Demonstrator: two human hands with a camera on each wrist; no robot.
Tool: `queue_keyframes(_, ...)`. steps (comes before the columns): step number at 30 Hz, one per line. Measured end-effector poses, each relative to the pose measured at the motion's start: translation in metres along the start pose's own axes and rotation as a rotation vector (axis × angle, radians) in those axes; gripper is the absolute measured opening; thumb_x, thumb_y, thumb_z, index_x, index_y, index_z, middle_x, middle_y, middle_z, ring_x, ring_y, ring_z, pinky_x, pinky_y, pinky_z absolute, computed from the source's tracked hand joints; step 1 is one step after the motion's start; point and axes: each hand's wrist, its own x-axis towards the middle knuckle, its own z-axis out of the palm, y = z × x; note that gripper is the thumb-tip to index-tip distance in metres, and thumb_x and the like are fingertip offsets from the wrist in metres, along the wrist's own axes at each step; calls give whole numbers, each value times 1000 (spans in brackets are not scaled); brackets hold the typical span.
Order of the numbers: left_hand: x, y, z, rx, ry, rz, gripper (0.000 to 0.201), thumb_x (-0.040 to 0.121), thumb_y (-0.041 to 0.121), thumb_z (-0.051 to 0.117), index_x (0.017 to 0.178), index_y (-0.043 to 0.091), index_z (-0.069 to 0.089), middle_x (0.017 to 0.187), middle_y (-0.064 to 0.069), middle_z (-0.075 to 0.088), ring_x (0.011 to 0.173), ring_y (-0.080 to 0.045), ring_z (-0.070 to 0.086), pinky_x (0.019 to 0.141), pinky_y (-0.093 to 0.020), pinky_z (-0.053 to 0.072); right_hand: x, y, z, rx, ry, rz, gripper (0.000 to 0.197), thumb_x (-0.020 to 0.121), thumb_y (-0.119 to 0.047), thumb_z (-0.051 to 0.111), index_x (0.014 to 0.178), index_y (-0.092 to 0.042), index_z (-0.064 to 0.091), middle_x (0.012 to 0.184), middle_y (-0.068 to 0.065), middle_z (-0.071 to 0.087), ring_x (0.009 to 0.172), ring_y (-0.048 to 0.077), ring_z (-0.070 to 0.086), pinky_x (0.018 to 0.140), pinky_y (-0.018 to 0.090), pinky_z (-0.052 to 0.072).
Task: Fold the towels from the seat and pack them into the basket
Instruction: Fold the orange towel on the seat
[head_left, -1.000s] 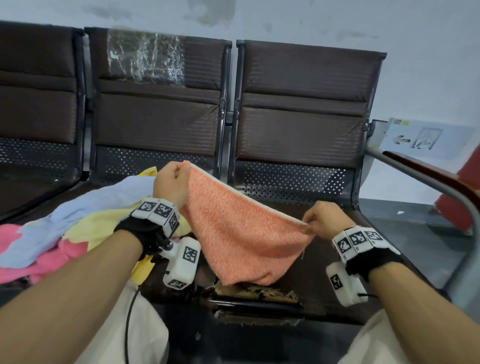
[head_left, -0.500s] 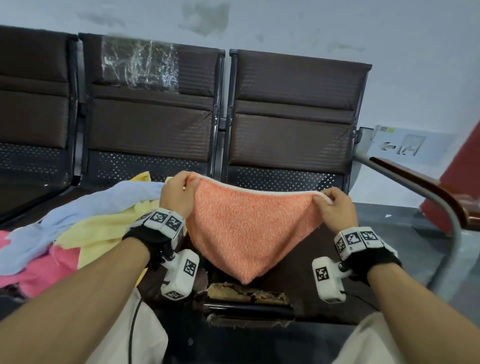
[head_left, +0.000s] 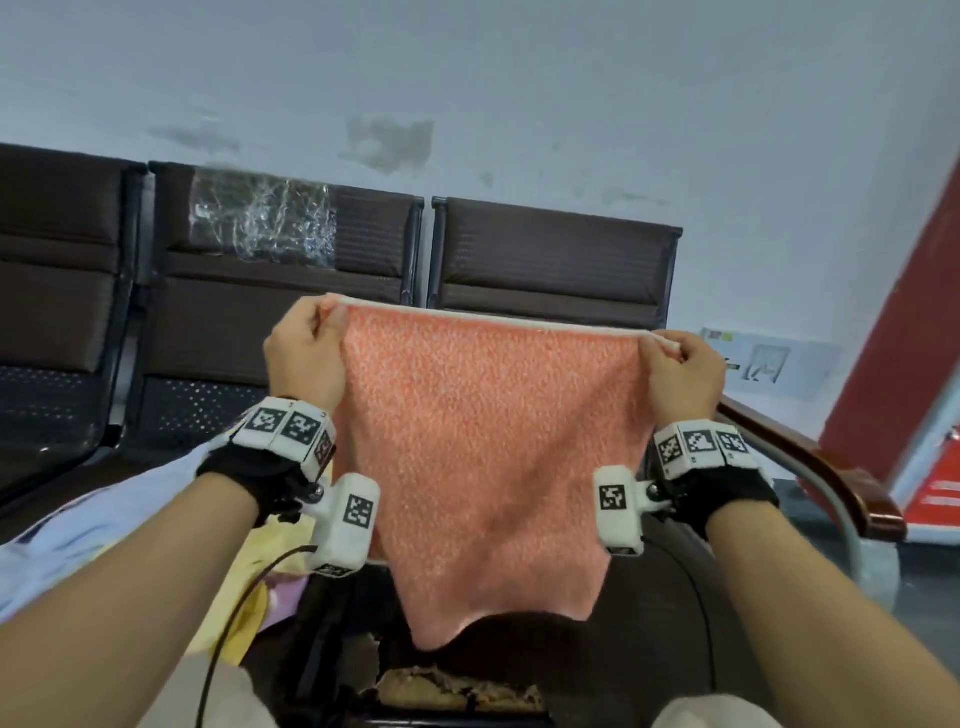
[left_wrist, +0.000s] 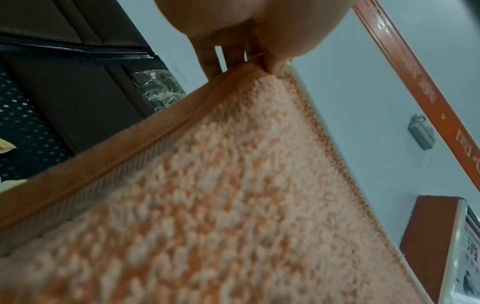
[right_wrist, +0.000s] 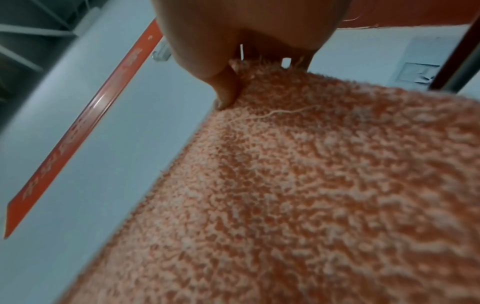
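Note:
An orange terry towel (head_left: 493, 452) hangs spread in the air in front of me, its top edge stretched level. My left hand (head_left: 306, 348) pinches its upper left corner and my right hand (head_left: 680, 364) pinches its upper right corner. The towel's lower end droops to a point above the dark seat (head_left: 649, 649). In the left wrist view the orange towel (left_wrist: 221, 195) fills the frame under my left hand (left_wrist: 249, 51). In the right wrist view the orange towel (right_wrist: 311, 195) hangs below my right hand (right_wrist: 233, 61). No basket is in view.
A heap of pale blue and yellow towels (head_left: 130, 530) lies on the seat at the left. Brown seat backs (head_left: 550, 270) stand behind. A metal and wood armrest (head_left: 810, 467) runs along the right. The seat's front edge is torn (head_left: 457, 691).
Both hands have lifted the orange towel higher and moved apart, so its top edge went from slanted and slack to level and taut. The camera has tilted up.

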Motion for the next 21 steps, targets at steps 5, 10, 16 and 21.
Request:
queue_keyframes(5, -17, -26, 8, 29, -116, -77, 24, 94, 23, 52, 108, 9, 67, 104, -8, 69, 100, -21, 61, 85, -27, 43, -9, 36, 11, -157, -98, 90, 11, 89, -23, 52, 83, -21, 62, 81, -4, 59, 76, 11, 52, 72, 18, 35)
queue_keyframes(10, -47, -60, 27, 122, -258, -254, 26, 93, 28, 50, 97, 8, 67, 95, -10, 68, 88, -24, 58, 76, -32, 42, -35, 81, 22, -212, -207, 302, 12, 81, -20, 59, 91, -19, 66, 93, 3, 64, 93, 25, 57, 82, 27, 40)
queue_keyframes(16, -78, -83, 55, -5, -462, -339, 13, 88, 23, 58, 96, 19, 67, 93, -2, 69, 90, -18, 63, 82, -34, 50, -75, 100, 38, 93, -442, 443, 19, 81, -4, 64, 82, -22, 71, 95, 4, 69, 88, 18, 62, 78, 30, 49)
queue_keyframes(21, -80, -88, 61, -38, -584, -223, 12, 90, 26, 57, 90, 33, 66, 86, 10, 69, 85, -7, 64, 76, -29, 52, -77, 77, 41, 388, -710, 502, 21, 88, -6, 58, 81, -12, 77, 80, 4, 70, 67, 11, 61, 55, 18, 49)
